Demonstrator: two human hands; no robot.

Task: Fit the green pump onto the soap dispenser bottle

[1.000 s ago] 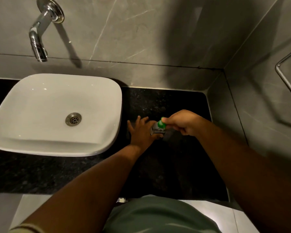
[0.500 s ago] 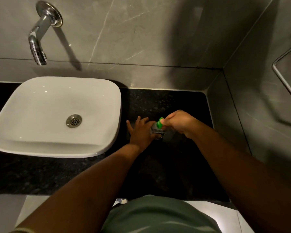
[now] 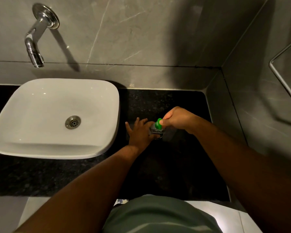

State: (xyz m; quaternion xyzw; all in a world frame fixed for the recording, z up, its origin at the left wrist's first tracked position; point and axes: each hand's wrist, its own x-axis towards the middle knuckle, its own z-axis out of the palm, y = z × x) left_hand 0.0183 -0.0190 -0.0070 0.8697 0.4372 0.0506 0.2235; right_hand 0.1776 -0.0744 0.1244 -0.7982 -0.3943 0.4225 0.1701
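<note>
Green pump (image 3: 158, 123) upright atop clear bottle (image 3: 155, 130), both hands gripping

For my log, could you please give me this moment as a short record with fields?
setting: black countertop beside white sink
bottle: clear soap dispenser bottle on the countertop
left hand: steadies the bottle
right hand: grips the green pump at the bottle's top
tap: no water visible
</note>
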